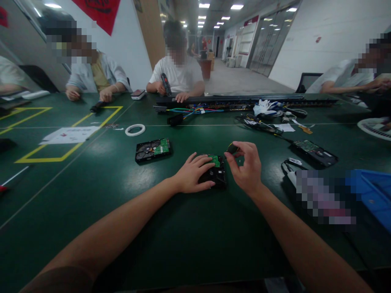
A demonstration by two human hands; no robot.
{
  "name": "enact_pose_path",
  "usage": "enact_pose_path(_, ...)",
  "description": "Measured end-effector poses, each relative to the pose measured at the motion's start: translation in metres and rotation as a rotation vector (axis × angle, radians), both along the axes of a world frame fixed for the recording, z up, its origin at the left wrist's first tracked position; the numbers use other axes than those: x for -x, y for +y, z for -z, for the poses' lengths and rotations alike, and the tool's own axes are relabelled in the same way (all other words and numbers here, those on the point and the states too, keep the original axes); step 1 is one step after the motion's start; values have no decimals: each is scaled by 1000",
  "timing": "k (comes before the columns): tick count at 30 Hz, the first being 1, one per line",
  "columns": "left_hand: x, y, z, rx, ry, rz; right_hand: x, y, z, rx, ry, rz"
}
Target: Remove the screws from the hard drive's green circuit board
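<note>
On the green table before me lies a hard drive (218,176), its circuit board partly covered by fingers. My left hand (195,174) rests on it from the left, palm down, fingers stretched out and apart. At the drive's right edge, my right hand (249,165) is closed in a pinch around a small screwdriver (232,148) with a dark, yellow-edged handle. Its tip is too small to make out. Another hard drive (153,149) lies board up to the left, apart from both hands.
A white ring of tape (135,130) and a paper sheet (70,134) lie left. Behind are cables (195,110) and white gloves (266,108). Another hard drive (316,153) and a blue bin (371,191) are right. A person across holds a power screwdriver (165,84).
</note>
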State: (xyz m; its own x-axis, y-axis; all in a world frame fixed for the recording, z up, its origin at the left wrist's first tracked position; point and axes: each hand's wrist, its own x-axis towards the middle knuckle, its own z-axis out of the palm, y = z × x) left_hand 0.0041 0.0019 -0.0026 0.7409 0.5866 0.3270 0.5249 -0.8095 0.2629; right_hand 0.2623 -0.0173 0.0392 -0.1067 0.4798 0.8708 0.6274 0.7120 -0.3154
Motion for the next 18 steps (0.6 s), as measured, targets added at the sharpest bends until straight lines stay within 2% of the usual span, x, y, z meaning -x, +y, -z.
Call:
enact_pose_path(9,0,-1,-1,9,-1,-3,1,3,12,57,65,27)
enact_pose_path(18,-1,-1,-2,10,8,-9,1,0,9,95,49,26)
